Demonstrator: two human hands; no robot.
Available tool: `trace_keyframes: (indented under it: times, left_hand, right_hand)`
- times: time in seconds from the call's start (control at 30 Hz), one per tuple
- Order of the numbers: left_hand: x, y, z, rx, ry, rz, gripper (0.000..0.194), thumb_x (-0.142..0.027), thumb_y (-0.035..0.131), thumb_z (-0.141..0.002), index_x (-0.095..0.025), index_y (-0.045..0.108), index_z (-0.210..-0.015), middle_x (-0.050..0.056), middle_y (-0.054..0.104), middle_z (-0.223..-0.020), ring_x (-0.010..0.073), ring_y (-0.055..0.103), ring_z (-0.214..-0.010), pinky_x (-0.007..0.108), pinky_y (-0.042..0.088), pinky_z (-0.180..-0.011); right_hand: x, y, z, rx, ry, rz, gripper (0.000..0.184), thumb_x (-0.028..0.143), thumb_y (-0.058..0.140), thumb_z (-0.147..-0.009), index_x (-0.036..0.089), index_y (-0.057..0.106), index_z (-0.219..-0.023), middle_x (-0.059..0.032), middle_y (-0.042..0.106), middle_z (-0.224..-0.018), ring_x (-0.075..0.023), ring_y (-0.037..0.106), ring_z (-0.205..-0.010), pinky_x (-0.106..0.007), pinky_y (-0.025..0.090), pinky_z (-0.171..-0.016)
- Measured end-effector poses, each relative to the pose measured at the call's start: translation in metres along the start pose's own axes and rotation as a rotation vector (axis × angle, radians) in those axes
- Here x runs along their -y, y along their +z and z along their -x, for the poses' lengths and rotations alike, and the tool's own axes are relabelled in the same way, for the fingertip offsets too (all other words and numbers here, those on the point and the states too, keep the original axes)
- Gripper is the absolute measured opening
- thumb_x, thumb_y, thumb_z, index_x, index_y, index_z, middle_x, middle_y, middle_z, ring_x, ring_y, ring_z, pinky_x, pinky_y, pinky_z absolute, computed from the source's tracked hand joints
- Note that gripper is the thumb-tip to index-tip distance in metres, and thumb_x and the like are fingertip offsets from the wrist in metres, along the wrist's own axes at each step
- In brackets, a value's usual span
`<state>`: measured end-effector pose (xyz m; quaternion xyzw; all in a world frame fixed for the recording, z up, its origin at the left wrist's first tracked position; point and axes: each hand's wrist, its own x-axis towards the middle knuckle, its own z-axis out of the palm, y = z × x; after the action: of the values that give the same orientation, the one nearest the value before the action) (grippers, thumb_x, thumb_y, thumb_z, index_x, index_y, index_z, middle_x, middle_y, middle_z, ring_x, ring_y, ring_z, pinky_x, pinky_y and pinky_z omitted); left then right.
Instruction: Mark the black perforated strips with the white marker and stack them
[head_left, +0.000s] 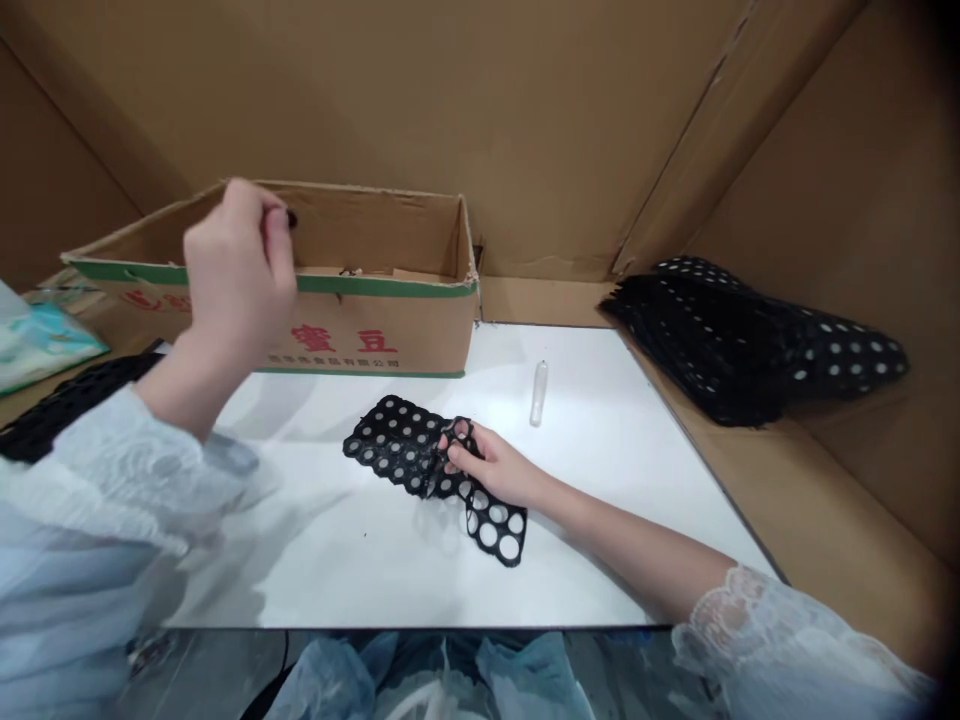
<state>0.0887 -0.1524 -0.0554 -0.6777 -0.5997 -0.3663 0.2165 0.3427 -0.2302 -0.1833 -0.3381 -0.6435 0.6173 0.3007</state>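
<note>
My right hand (499, 467) is closed on a black perforated sheet (397, 440) with rows of round holes. The sheet lies over the white tabletop, its right part bent down beyond my fingers. Raised at the left, my left hand (238, 270) hovers by the front rim of an open cardboard box (375, 325). Its thumb and finger pinch a small dark scrap (292, 218), too blurred to make out fully. A clear plastic tube (538, 393) lies on the white board to the right of the sheet.
A pile of black perforated sheets (720, 335) rests at the right against the cardboard wall. More black perforated material (67, 400) lies at the far left, near a plastic packet (45, 340). Cardboard walls (540, 120) enclose the white tabletop (585, 560).
</note>
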Motion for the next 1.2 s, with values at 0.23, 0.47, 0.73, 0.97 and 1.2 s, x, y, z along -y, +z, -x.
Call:
trace_keyframes:
  times: [0.23,0.47,0.73,0.97,1.2]
  left_hand:
    - [-0.003,0.017,-0.024,0.111,0.036,-0.109,0.043,-0.039,0.035,-0.087,-0.008,0.056,-0.106,0.010,0.049,-0.121,0.0240,0.040,-0.113,0.041,0.032,-0.095]
    - [-0.072,-0.002,0.104,0.864,0.191,0.154,0.044,-0.051,0.040,-0.081,-0.017,0.047,-0.108,0.002,0.061,-0.066,0.0184,0.055,-0.056,0.027,0.037,-0.051]
    - [-0.077,0.013,0.152,1.042,-0.082,0.702,0.023,-0.037,0.033,-0.087,-0.019,0.040,-0.098,-0.001,0.054,-0.068,0.0120,0.052,-0.060,0.021,0.037,-0.053]
    - [-0.065,0.018,0.132,0.970,-0.365,0.875,0.023,-0.040,0.039,-0.083,-0.018,0.040,-0.076,-0.005,0.043,-0.057,0.0080,0.045,-0.050,0.021,0.037,-0.048]
    - [-0.003,-0.017,0.025,0.024,-0.090,0.195,0.035,-0.040,0.027,-0.089,-0.019,0.044,-0.111,0.001,0.058,-0.088,0.0137,0.057,-0.081,0.030,0.038,-0.069]
  right_hand:
    - [0.010,-0.010,0.005,0.131,0.176,0.089,0.035,0.039,0.069,-0.062,0.015,0.053,-0.082,0.0044,0.048,-0.063,-0.0072,0.043,-0.057,-0.022,0.037,-0.058]
    - [0.013,-0.008,0.005,0.126,0.109,0.100,0.029,0.041,0.051,-0.078,0.012,0.055,-0.073,0.0017,0.050,-0.063,-0.0081,0.044,-0.058,-0.022,0.036,-0.059]
    - [0.006,-0.003,0.004,0.068,-0.008,0.113,0.024,0.038,0.045,-0.082,0.015,0.044,-0.072,0.0016,0.047,-0.070,-0.0094,0.044,-0.068,-0.024,0.038,-0.068]
    - [0.003,-0.004,0.004,0.111,0.079,0.070,0.028,0.040,0.042,-0.083,0.017,0.036,-0.069,0.0054,0.039,-0.057,-0.0055,0.032,-0.050,-0.021,0.029,-0.049]
    - [0.009,-0.010,0.003,0.137,0.202,0.041,0.024,0.039,0.048,-0.080,0.016,0.049,-0.085,-0.0005,0.053,-0.073,-0.0083,0.050,-0.058,-0.019,0.035,-0.045]
